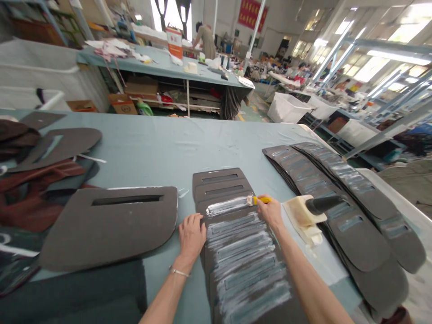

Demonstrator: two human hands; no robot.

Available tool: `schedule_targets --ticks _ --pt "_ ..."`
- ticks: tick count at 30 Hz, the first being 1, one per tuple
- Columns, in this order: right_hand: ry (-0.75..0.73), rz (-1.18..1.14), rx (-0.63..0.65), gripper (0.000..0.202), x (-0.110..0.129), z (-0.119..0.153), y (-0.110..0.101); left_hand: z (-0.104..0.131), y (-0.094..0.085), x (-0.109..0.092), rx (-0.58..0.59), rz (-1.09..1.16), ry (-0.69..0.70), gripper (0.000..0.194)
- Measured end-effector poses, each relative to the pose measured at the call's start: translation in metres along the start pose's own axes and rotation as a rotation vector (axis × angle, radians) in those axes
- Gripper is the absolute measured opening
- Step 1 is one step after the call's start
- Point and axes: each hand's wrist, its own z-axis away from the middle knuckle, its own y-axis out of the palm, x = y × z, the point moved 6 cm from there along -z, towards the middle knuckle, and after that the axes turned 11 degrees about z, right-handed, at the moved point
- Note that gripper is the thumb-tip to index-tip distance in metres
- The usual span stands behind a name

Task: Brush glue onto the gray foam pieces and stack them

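Overlapping grey slotted panels (216, 182) lie in front of me, with white streaks across most of their slots. My right hand (270, 212) is closed on the yellow handle of a brush (262, 200), whose bristles touch the right end of a white streak beside a slot. At the panels' left edge rests my left hand (192, 234), its fingertips against the edge and its fingers bent close together; nothing shows in it. A cream container (303, 216) with a dark cone-shaped part stands just right of my right hand.
A larger slotted grey panel (111, 229) lies to the left, near brown and dark fabric (40, 193). Stacks of streaked panels (337, 207) fill the right side. Beyond is another table (151, 60) with a red and white can (174, 42) and a person behind.
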Motion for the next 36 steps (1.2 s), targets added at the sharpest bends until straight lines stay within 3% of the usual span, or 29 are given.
schedule_targets --ticks 6,10,14,17,20,24,27,30,34,36 --pt "-0.19 -0.308 0.217 0.028 0.071 0.046 0.033 0.001 -0.002 0.002 -0.015 0.033 -0.023 0.024" --pt "-0.319 -0.3 0.328 0.023 0.11 0.067 0.067 0.002 -0.002 0.005 -0.033 0.051 -0.047 0.025" --pt "-0.307 -0.124 0.151 0.021 0.119 0.068 0.072 0.003 -0.001 0.006 -0.024 0.055 -0.041 0.025" --pt "-0.455 -0.089 0.132 0.02 0.125 0.073 0.07 0.003 0.0 0.006 -0.026 0.047 -0.046 0.025" --pt "-0.49 -0.07 0.226 0.02 0.103 0.06 0.064 0.004 0.001 0.006 -0.027 0.043 -0.036 0.025" --pt "-0.19 0.104 0.048 0.025 0.029 0.008 0.02 0.002 0.002 0.008 -0.031 0.047 -0.031 0.025" --pt "-0.11 0.189 -0.044 0.026 0.009 -0.008 -0.003 0.002 0.0 0.008 -0.031 0.07 -0.047 0.02" --pt "-0.223 0.08 -0.024 0.024 0.043 0.015 0.006 0.007 -0.005 0.006 -0.039 0.122 -0.031 0.016" --pt "-0.424 -0.144 0.137 0.021 0.105 0.073 0.041 0.029 -0.003 -0.005 0.007 0.117 0.095 0.024" --pt "-0.505 -0.189 0.215 0.019 0.12 0.09 0.055 0.04 0.002 -0.009 0.034 0.078 0.127 0.028"
